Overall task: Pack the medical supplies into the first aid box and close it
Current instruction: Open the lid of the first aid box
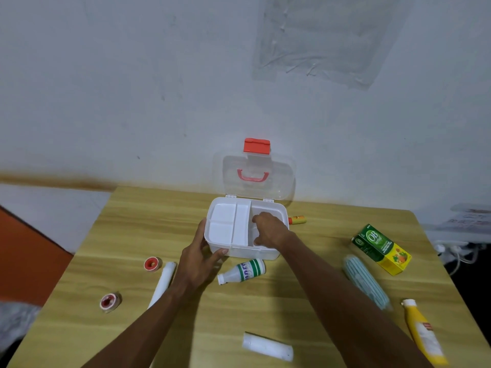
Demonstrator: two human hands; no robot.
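Note:
The white first aid box [255,253] stands open at the table's far middle, its clear lid [281,181] with a red latch [256,146] upright against the wall. A white divided tray [229,224] fills its left part. My left hand [198,258] grips the box's front-left corner. My right hand [271,229] reaches into the right compartment with its fingers curled down; whatever lies under it is hidden. A white bottle with green bands [245,270] lies on its side just in front of the box.
On the wooden table [212,314]: two red-cored tape rolls [152,264] [109,302] and a white bandage roll [163,282] at left, another white roll [267,346] in front, a small yellow tube [297,219], a green-yellow carton [381,248], a mask pack [365,281] and a yellow tube [423,333] at right.

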